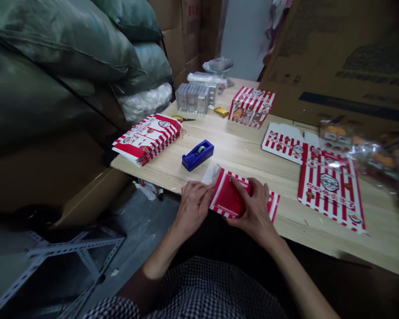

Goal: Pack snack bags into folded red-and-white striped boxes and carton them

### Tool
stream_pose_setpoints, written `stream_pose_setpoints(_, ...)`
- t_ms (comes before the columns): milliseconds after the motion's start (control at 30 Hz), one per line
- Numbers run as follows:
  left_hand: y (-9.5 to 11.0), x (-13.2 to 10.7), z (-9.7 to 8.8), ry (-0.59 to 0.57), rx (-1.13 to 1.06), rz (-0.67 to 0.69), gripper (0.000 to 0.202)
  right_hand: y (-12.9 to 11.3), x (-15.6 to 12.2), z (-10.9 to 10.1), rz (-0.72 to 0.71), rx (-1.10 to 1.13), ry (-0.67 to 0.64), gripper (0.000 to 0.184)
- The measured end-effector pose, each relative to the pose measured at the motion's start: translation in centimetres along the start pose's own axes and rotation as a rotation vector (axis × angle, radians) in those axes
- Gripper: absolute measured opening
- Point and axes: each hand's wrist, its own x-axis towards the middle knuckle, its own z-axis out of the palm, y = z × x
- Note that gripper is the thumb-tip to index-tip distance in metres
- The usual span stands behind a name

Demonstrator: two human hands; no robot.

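A red-and-white striped cardboard box (226,195) lies at the table's front edge, between my hands. My left hand (195,199) pinches the box's left end, where a clear plastic piece sticks out. With thumb and fingers spread across it, my right hand (252,204) grips the right part of the same box. Just beyond my left hand stands a blue tape dispenser (198,155) with a greenish roll. The underside of the box is hidden.
A stack of flat striped boxes (149,135) sits at the left, with yellow-handled scissors (182,118) behind it. Clear plastic cases (193,98) and an upright striped box (252,106) stand farther back. Unfolded boxes (330,186) and bagged items (369,153) lie at right.
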Motion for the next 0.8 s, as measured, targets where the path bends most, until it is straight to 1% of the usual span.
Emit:
stream_pose_setpoints(67,0.9,0.0,0.3,-0.046,0.048,0.071,0.029,-0.3,-0.8,0.2,0.054,0.022,0.064,0.112)
stream_pose_setpoints(133,1.2,0.1,0.4,-0.099,0.041,0.149,0.032,-0.5,-1.6,0.6,0.132,0.068,0.148,0.110)
stream_pose_setpoints(200,1.5,0.4,0.6,-0.149,0.057,0.245,0.045,-1.0,-2.4,1.0,0.225,0.129,0.255,0.108)
stream_pose_setpoints(233,1.7,0.5,0.8,-0.150,0.082,0.292,0.052,-1.4,-2.7,1.2,0.268,0.160,0.305,0.107)
stream_pose_setpoints(267,2.0,0.7,1.0,-0.123,0.107,0.326,0.059,-1.8,-3.0,1.3,0.311,0.190,0.353,0.107)
stream_pose_setpoints(300,2.3,0.7,1.4,-0.072,0.116,0.337,0.065,-2.4,-3.2,1.3,0.357,0.219,0.400,0.106)
stream_pose_setpoints(333,2.7,0.7,1.8,-0.011,0.090,0.319,0.070,-3.0,-3.6,1.2,0.405,0.249,0.444,0.107)
stream_pose_setpoints(367,3.1,0.5,2.2,0.039,0.018,0.269,0.074,-3.6,-3.9,1.0,0.453,0.279,0.483,0.109)
stream_pose_setpoints(400,3.5,0.3,2.7,0.063,-0.094,0.191,0.075,-4.1,-4.4,0.8,0.497,0.311,0.511,0.112)
stream_pose_setpoints(433,3.7,0.0,3.0,0.056,-0.230,0.097,0.073,-4.5,-5.1,0.5,0.528,0.350,0.520,0.115)
stream_pose_setpoints(500,4.0,-0.6,3.3,-0.021,-0.479,-0.079,0.068,-4.7,-6.7,-0.2,0.547,0.464,0.479,0.114)
stream_pose_setpoints(567,3.8,-1.1,3.3,-0.132,-0.593,-0.195,0.069,-4.1,-8.5,-0.8,0.539,0.607,0.425,0.100)
stream_pose_setpoints(633,3.2,-1.4,3.2,-0.260,-0.607,-0.251,0.076,-2.9,-10.0,-1.0,0.520,0.733,0.427,0.080)
stream_pose_setpoints(700,2.4,-1.7,3.6,-0.380,-0.628,-0.286,0.082,-1.4,-10.9,-0.7,0.502,0.804,0.453,0.063)
stream_pose_setpoints(733,1.9,-1.8,4.0,-0.418,-0.660,-0.301,0.083,-0.6,-11.2,-0.3,0.498,0.835,0.460,0.056)
stream_pose_setpoints(767,1.4,-2.0,4.6,-0.432,-0.705,-0.318,0.082,0.1,-11.3,0.2,0.501,0.870,0.462,0.050)
stream_pose_setpoints(800,1.0,-2.3,5.4,-0.417,-0.755,-0.332,0.079,0.6,-11.3,0.7,0.508,0.908,0.465,0.045)
